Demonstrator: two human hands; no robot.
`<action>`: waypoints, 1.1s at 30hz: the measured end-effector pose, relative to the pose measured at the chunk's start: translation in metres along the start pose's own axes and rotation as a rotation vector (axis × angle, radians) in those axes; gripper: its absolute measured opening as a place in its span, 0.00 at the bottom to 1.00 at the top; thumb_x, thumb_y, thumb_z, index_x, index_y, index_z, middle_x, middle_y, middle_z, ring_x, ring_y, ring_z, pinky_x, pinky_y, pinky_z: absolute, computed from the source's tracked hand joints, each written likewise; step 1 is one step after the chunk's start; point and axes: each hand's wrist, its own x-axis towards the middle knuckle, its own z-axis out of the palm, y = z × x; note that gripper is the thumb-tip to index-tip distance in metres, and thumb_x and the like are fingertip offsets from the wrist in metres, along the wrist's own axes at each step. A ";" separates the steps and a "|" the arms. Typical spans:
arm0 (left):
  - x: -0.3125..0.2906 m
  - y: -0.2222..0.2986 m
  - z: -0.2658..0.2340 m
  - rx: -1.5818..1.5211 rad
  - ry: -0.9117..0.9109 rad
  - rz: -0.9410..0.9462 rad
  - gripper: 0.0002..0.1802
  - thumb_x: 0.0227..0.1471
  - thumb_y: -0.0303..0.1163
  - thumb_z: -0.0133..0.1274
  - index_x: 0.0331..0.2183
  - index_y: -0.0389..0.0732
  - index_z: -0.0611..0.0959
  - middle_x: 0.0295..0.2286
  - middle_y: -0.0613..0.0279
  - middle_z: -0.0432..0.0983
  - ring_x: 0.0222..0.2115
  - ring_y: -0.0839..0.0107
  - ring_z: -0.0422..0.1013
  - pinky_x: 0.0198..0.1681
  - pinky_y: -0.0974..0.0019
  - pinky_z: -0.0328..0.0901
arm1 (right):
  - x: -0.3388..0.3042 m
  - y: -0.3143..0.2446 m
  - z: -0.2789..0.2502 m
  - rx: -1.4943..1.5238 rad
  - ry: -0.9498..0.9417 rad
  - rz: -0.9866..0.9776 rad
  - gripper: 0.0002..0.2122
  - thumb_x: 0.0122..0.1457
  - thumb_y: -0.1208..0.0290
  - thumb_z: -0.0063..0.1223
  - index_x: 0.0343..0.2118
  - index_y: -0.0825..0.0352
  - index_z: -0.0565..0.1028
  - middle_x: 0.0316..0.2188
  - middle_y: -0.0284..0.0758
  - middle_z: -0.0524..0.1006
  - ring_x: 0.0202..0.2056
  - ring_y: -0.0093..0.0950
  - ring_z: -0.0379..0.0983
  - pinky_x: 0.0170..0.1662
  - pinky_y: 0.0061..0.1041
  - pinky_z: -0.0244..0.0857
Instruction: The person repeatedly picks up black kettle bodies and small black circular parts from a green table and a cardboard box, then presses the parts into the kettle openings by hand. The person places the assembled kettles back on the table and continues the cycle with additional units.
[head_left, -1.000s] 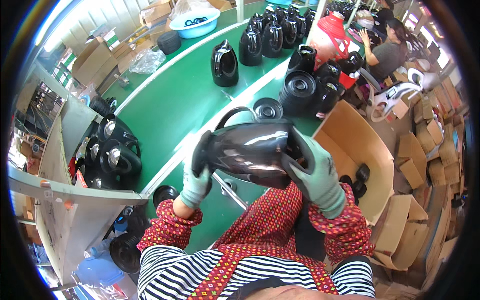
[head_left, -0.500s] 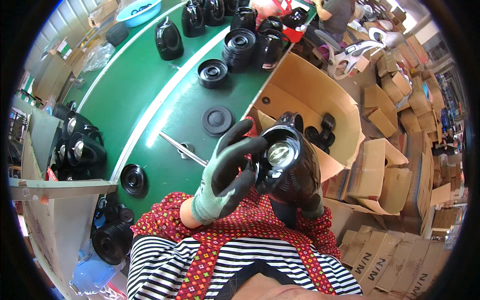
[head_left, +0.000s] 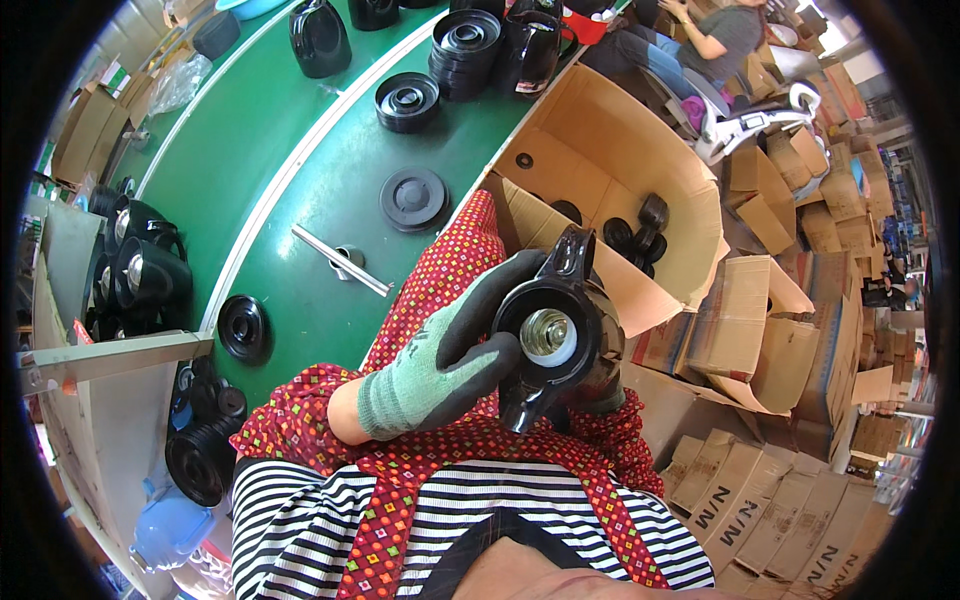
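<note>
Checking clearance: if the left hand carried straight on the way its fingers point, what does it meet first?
The left hand already wraps the black jug, fingers aimed up and right. Past the jug, the open cardboard box of black parts looks first in line, though depth is unclear.

Left hand in a green glove with dark palm, raised in front of the chest, fingers spread and curled round the black jug. Left forearm in a red patterned sleeve, bent across the body. Right hand mostly hidden behind the jug (only a glove edge shows).
</note>
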 end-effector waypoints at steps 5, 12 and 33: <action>0.003 -0.011 -0.005 0.053 0.019 0.002 0.36 0.70 0.31 0.48 0.72 0.33 0.56 0.65 0.48 0.66 0.66 0.60 0.64 0.69 0.57 0.58 | 0.003 0.012 -0.004 0.123 0.082 0.058 0.30 0.73 0.58 0.50 0.73 0.65 0.58 0.69 0.46 0.65 0.68 0.39 0.66 0.68 0.36 0.67; 0.006 -0.010 -0.005 0.123 0.071 0.026 0.32 0.70 0.33 0.44 0.69 0.31 0.61 0.62 0.47 0.70 0.63 0.61 0.67 0.67 0.58 0.60 | 0.007 0.023 0.006 0.122 0.084 0.020 0.30 0.73 0.59 0.52 0.72 0.64 0.59 0.68 0.45 0.67 0.67 0.38 0.67 0.68 0.35 0.66; 0.011 -0.006 -0.009 0.393 0.081 0.130 0.33 0.63 0.27 0.49 0.67 0.31 0.66 0.56 0.42 0.74 0.59 0.53 0.72 0.66 0.55 0.63 | 0.003 0.019 0.002 -0.098 0.137 -0.052 0.27 0.70 0.64 0.56 0.69 0.65 0.65 0.63 0.41 0.73 0.62 0.35 0.72 0.66 0.36 0.68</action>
